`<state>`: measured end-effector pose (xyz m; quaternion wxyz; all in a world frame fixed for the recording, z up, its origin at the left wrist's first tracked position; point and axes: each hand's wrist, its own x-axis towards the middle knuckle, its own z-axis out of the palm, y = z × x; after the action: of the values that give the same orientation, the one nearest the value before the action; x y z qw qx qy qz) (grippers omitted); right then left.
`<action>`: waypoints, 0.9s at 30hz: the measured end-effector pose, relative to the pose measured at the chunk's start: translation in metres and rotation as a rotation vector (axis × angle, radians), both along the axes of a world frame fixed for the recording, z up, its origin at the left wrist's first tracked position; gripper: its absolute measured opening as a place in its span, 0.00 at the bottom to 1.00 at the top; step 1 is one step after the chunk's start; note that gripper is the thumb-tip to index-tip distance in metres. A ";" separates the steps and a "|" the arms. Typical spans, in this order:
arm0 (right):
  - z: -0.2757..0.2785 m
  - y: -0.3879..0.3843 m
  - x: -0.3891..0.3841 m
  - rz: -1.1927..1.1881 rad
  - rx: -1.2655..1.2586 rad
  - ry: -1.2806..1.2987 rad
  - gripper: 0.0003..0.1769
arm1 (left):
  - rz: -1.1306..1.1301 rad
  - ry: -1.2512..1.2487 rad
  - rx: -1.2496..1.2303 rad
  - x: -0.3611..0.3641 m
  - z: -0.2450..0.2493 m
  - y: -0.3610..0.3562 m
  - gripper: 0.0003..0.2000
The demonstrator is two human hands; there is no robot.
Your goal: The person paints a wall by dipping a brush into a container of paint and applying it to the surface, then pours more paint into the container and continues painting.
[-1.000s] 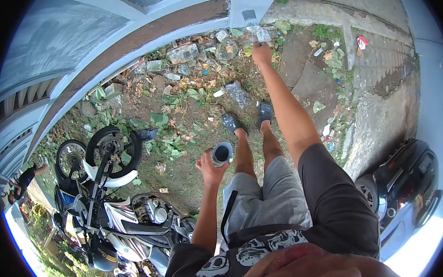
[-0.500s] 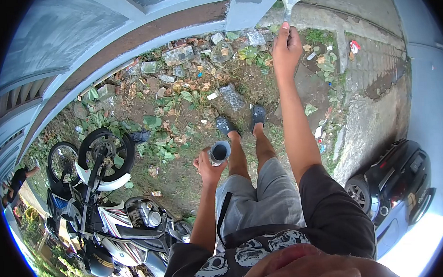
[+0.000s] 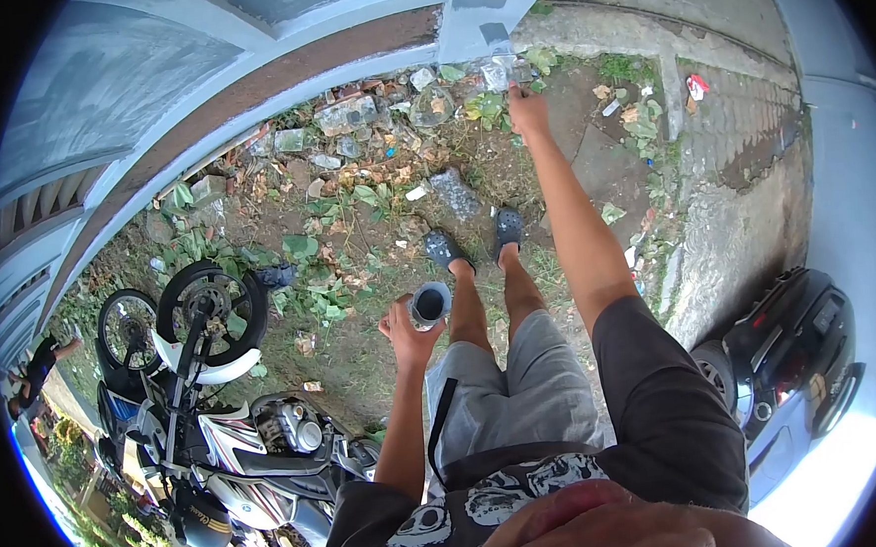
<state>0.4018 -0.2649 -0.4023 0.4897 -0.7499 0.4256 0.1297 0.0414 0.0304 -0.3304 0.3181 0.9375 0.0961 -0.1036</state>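
My left hand is wrapped around a small cup in front of my legs. Dark grey paint shows inside it. With my right arm stretched far forward, my right hand grips a paintbrush by its handle. The brush head lies at the lower end of a light blue-grey wall pillar; whether the bristles touch it is hard to tell. Darker grey paint covers the pillar's upper part.
Stones, leaves and litter line the wall's foot. A motorcycle stands at left, a dark car at right. A concrete strip runs along the right. Another person is at far left.
My right hand has moved down and left, bringing the brush from beside the pillar to its lower end. My left hand with the cup has barely shifted.
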 end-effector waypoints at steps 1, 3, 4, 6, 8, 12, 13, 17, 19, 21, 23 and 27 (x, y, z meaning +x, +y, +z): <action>-0.007 -0.011 0.013 0.047 -0.144 -0.173 0.27 | -0.003 -0.001 -0.002 0.000 -0.002 0.000 0.37; 0.004 -0.025 0.026 0.095 -0.289 -0.353 0.27 | -0.006 0.004 0.023 0.002 -0.005 0.000 0.37; 0.038 -0.028 0.031 0.100 -0.319 -0.460 0.27 | -0.006 0.001 0.022 0.003 -0.005 -0.001 0.37; 0.098 -0.032 0.029 0.102 -0.351 -0.569 0.27 | 0.003 -0.007 0.027 0.007 -0.004 -0.006 0.37; 0.142 -0.033 0.013 0.088 -0.320 -0.591 0.28 | -0.004 0.002 0.022 0.011 -0.003 -0.011 0.37; 0.187 -0.036 -0.011 0.064 -0.310 -0.641 0.27 | -0.040 0.015 -0.011 0.020 -0.001 -0.022 0.37; 0.194 -0.035 -0.012 0.036 -0.316 -0.704 0.26 | -0.043 0.014 -0.007 0.022 -0.001 -0.025 0.37; 0.159 -0.040 0.010 -0.051 -0.174 -0.912 0.24 | -0.082 -0.006 -0.006 0.022 -0.002 -0.037 0.38; 0.125 -0.043 0.029 -0.014 -0.200 -0.900 0.24 | -0.102 -0.034 -0.001 0.022 -0.003 -0.043 0.38; 0.087 -0.048 0.040 0.029 -0.220 -0.891 0.24 | -0.102 0.016 -0.004 0.022 0.000 -0.049 0.38; 0.044 -0.052 0.040 0.129 -0.360 -0.612 0.26 | -0.101 0.017 0.008 0.020 0.002 -0.054 0.38; -0.050 -0.068 0.009 0.204 -0.500 -0.421 0.27 | -0.094 0.004 0.016 0.016 0.001 -0.064 0.39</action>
<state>0.4105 -0.3329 -0.4528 0.3524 -0.8957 0.2565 -0.0882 0.0577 -0.0337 -0.3298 0.3049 0.9433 0.0533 -0.1198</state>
